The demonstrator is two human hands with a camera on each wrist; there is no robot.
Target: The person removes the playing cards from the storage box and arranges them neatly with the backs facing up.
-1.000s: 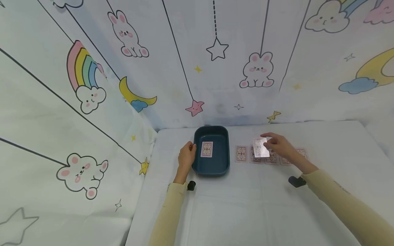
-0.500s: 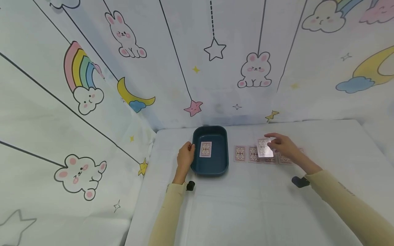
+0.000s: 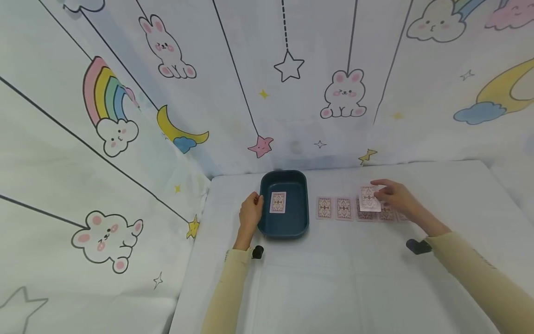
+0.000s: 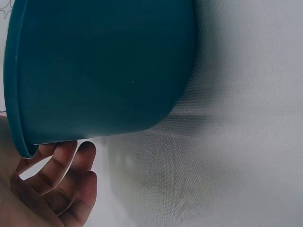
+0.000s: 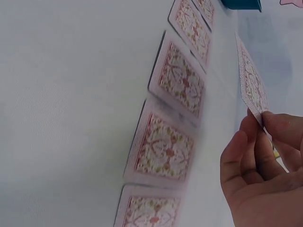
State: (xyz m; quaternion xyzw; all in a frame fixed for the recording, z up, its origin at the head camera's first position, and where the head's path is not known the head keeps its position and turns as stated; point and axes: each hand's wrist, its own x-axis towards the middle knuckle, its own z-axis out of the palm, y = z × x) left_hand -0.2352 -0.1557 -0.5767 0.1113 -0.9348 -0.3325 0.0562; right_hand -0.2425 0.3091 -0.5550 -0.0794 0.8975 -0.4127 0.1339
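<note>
My left hand (image 3: 251,212) grips the left rim of a dark teal tray (image 3: 288,228). In the left wrist view its fingers (image 4: 61,175) curl beneath the rim, against the outer wall. One playing card (image 3: 277,202) lies back up inside the tray. My right hand (image 3: 396,198) pinches another playing card (image 3: 369,198) between thumb and fingertips, raised above the table, its patterned back facing up. Below it a row of face-down cards (image 3: 324,208) runs rightward from beside the tray. The right wrist view shows the held card (image 5: 253,82) nearly edge-on, apart from the row.
A white cloth covers the table (image 3: 317,278). Behind it and to the left hang white sheets printed with a rabbit (image 3: 344,93), stars and moons. Dark wrist-camera mounts (image 3: 418,246) sit below both wrists.
My right hand has carried the pinched card rightward along the row, uncovering the second card from the left. The left hand stays on the tray rim, and the view has shifted slightly.
</note>
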